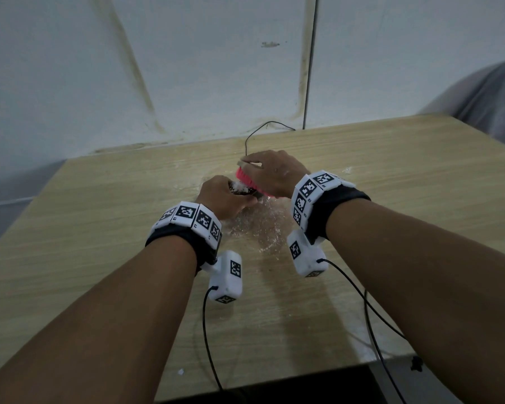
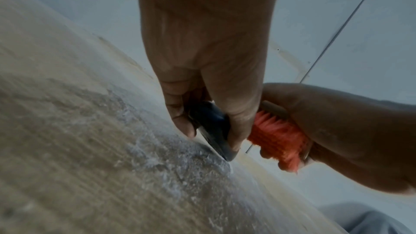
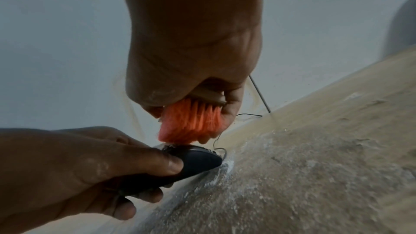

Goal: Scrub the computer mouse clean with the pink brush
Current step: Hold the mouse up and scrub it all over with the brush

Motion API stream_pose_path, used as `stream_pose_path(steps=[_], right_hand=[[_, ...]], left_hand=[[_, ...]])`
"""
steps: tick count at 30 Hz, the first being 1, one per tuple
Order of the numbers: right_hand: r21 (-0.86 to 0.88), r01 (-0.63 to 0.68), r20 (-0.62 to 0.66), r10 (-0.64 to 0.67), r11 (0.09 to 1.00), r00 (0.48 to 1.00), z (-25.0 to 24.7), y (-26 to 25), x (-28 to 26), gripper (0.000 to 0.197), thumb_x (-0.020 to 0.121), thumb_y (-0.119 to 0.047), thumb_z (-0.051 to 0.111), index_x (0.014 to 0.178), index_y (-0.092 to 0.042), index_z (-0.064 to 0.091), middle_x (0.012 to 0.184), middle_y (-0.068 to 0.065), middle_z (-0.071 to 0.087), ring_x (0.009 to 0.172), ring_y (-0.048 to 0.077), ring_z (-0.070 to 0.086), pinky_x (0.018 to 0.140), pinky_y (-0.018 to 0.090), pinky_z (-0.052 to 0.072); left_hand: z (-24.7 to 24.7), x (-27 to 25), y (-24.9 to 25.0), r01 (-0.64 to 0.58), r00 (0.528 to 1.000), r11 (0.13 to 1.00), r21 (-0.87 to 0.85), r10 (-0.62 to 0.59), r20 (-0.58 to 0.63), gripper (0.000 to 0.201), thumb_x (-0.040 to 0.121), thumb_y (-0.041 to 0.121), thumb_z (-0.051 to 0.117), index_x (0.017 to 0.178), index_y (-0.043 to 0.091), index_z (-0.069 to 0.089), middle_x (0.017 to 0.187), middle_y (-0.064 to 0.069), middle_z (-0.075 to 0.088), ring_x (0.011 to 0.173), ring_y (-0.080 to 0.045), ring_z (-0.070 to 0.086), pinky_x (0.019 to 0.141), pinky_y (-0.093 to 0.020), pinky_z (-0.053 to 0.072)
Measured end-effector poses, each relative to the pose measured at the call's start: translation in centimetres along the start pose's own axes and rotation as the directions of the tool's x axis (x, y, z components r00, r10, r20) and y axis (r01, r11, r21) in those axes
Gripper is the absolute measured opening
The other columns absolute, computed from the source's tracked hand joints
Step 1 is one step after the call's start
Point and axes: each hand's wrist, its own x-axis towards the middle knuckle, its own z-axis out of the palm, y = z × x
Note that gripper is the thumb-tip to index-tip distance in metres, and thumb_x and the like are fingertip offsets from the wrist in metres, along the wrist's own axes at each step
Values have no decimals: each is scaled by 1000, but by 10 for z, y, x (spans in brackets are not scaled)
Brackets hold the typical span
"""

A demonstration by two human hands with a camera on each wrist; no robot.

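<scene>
A pale wall backs a wooden table [image 1: 376, 170], whose middle is smeared with wet, whitish foam [image 1: 260, 228]. Just above that wet patch, toward twelve o'clock of it, the left hand [image 1: 222, 196] grips the dark computer mouse [image 3: 193, 161], thumb curled along one flank and fingers wrapped under the other, tilting it so its nose touches the tabletop. The mouse's thin cable [image 1: 254, 135] runs off toward the wall at twelve o'clock. At about two o'clock from the left hand, the right hand [image 1: 274, 170] is closed round the back of the pink brush [image 3: 191, 124], bristles pointing down and meeting the mouse's top face, where suds sit.

Scrubbing looks well under way. The main risk, as I judge it, is slip: the shell is wet and soapy and held only at its sides, so a hard stroke could squirt it out of the grip. Water may also seep into the seams, and bristles could snag the cable.
</scene>
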Motion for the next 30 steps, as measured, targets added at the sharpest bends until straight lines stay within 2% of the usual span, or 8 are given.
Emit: stream_pose_path(steps=[5,7,11,16,19,22,25,30], right_hand=[[-77,-75,-41,72,994,997,0,6,2,41,99,-48,43,117,-21,68,113,3,72,96,28,67,81,35,51],[-49,-62,-33,61,997,998,1,5,2,38,100,-49,43,119,-27,66,111,-1,70,94,26,66,75,34,47],[44,-21,59,19,999,998,0,-3,4,31,101,-50,44,117,-29,61,85,-7,65,71,16,65,65,31,49],[-145,-100,72,112,984,991,2,-2,17,34,99,-45,42,117,-22,59,104,3,66,86,24,63,70,34,47],[-136,-127,49,135,983,990,2,-2,22,35,98,-46,39,118,-22,57,108,5,65,90,27,63,78,39,48],[-48,-70,46,72,996,996,2,-4,26,35,98,-51,39,119,-27,55,100,2,66,83,23,63,74,38,48],[-12,-35,79,36,999,996,4,-6,27,35,101,-52,38,122,-28,54,95,0,64,77,21,64,69,36,51],[-108,-87,74,95,990,993,3,-3,30,38,101,-48,36,123,-23,52,105,5,64,86,25,63,70,36,44]], left_hand=[[-10,-4,4,-20,999,1000,18,21,-25,34,78,39,78,62,17,57,58,3,51,51,-10,45,47,-21,28],[-12,-5,2,-10,1000,1000,12,11,-22,31,78,38,78,69,16,60,60,4,53,54,-12,48,47,-21,30],[-15,-4,-1,8,1000,1000,10,-8,3,26,77,32,81,84,10,70,64,2,57,55,-9,50,49,-21,33],[-18,-5,-1,62,998,998,24,-62,17,32,74,36,82,82,7,70,65,-2,63,57,-15,57,51,-22,39],[-24,-4,4,77,997,997,1,-77,21,31,76,38,80,80,10,66,66,-1,61,56,-12,54,49,-22,36],[-28,-4,7,76,997,997,-18,-76,3,30,78,38,77,80,11,64,67,-1,59,56,-12,51,49,-23,36],[-28,-5,6,93,996,996,-13,-94,-12,32,77,39,79,69,15,59,63,0,56,54,-11,49,48,-22,33],[-30,-4,5,71,994,997,-32,-73,-84,35,70,39,85,75,14,61,62,6,54,53,-5,48,44,-17,30]])
